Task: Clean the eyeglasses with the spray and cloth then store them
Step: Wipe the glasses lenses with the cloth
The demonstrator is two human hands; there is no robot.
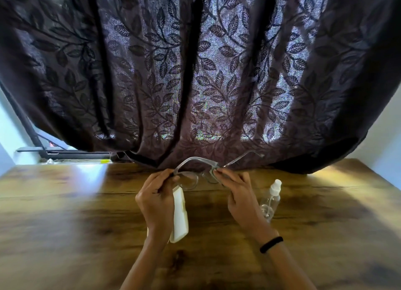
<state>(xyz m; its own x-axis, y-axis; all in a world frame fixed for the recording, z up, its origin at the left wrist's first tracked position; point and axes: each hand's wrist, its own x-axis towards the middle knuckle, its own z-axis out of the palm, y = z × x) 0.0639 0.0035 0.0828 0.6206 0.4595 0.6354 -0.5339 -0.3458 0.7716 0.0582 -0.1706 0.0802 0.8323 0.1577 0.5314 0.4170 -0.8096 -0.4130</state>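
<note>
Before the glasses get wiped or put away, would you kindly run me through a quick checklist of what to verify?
1. Eyeglasses held by both hands, left hand, right hand: ok.
2. Temple arms unfolded: ok.
3. Spray bottle upright on the table, beside the right hand: ok.
4. White case-like object lying under the left hand: ok.
5. Cloth in view: cannot tell.
6. Lenses clean: cannot tell.

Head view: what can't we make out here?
- Eyeglasses: lens state unreadable, blurred; both frame ends hidden by the left hand and right hand.
- White object: cloth or case unclear; left hand and wrist cover part.
- Spray bottle: lower part behind right hand; fill level unreadable.
- Window ledge: mostly hidden by curtain.
</note>
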